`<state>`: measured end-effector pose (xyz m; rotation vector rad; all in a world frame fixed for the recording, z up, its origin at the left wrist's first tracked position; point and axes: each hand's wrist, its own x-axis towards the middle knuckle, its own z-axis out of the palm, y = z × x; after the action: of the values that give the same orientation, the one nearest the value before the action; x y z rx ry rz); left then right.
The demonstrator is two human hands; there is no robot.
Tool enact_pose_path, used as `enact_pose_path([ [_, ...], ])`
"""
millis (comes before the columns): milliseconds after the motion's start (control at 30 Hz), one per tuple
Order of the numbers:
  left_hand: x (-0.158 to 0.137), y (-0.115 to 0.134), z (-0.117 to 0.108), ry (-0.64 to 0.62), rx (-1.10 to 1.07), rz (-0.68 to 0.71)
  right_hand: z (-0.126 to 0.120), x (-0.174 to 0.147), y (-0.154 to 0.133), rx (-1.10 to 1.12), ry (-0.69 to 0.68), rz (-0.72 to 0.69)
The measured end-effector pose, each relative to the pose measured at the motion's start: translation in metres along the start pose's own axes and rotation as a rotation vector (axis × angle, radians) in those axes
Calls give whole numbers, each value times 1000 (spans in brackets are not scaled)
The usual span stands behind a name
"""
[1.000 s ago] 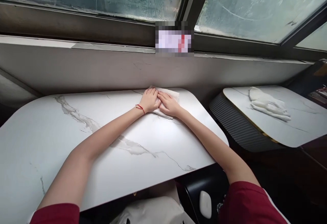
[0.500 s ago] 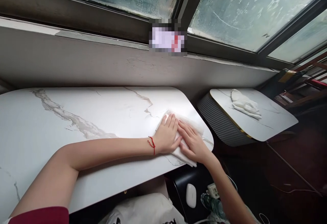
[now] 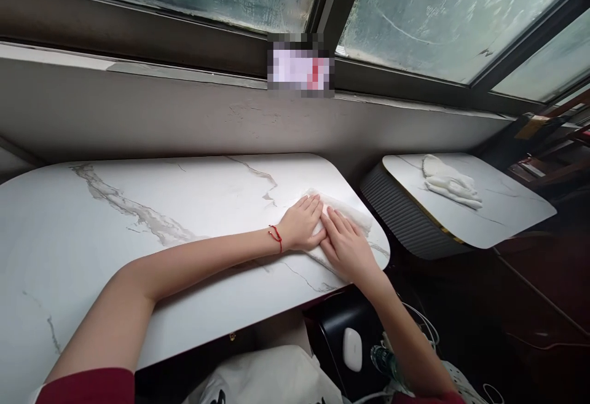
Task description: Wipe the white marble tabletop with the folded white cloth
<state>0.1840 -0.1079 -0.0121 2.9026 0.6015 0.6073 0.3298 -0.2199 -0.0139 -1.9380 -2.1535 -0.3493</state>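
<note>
A white cloth (image 3: pixel 353 210) lies spread near the right end of a white marble-patterned table (image 3: pixel 221 207). My left hand (image 3: pixel 302 222), with a red string bracelet (image 3: pixel 275 238) at the wrist, presses flat on the cloth with fingers stretched out. Beside it, my right hand (image 3: pixel 348 244) also rests flat on the cloth, its fingers extended and slightly apart. The two hands touch near the thumbs. Part of the cloth is hidden under both palms.
To the right stands a second marble-topped cabinet (image 3: pixel 502 219) with a crumpled white cloth (image 3: pixel 452 181) on it. Below the table's front edge are a white bag (image 3: pixel 271 379), a small white case (image 3: pixel 353 350) and a plastic bottle (image 3: pixel 385 361). Windows (image 3: pixel 405 23) run along the wall behind.
Both hands and the cloth have slid a little away from the table's front edge, toward the wall. The hands stay flat on the cloth. The camera view has shifted slightly.
</note>
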Motion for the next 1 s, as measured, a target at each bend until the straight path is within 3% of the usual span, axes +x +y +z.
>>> enact_pose_path([
  [167,11,-43,-6,-25,-42,54,0,43,8,-36,-95,-35],
  [433,12,-113,-29,-143,-73,79,-9,122,8,-120,-387,-26],
  [567,9,-125,-35,-127,11,-31,-7,154,-5,-194,-349,32],
  [700,7,-132,-36,-116,38,-58,2,171,-6,-112,-300,74],
  [833,8,-145,-37,-138,-6,-6,21,182,9,-9,-193,60],
  [1000,24,-156,-37,-182,-25,-65,47,194,35,166,-164,12],
])
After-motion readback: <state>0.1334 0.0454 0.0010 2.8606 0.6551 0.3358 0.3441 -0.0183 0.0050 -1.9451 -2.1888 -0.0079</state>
